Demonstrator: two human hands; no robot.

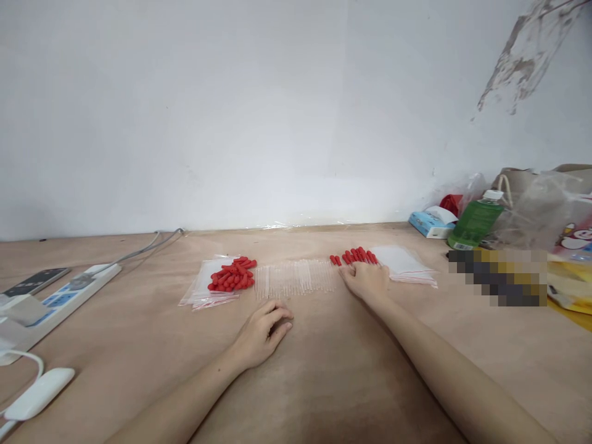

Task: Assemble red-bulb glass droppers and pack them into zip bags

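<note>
A row of thin clear tubes (296, 277), like dropper pipettes, lies side by side in the middle of the table. At its left end, a heap of red rubber bulbs (234, 275) rests on clear zip bags (202, 282). More red bulbs (358, 254) stand in a row at the right end, apparently fitted on tubes. My right hand (370, 280) lies over these, its fingers curled and pressed together; whatever they hold is hidden. Nearer me, my left hand (263, 333) rests on the table below the tubes, holding nothing, thumb and fingers apart.
White zip bags (407, 265) lie right of my right hand. Farther right are a tissue pack (432, 222), a green bottle (476, 221) and plastic bags (536, 209). At left sit a power strip (69, 299), a phone (37, 282) and a white cable device (41, 393).
</note>
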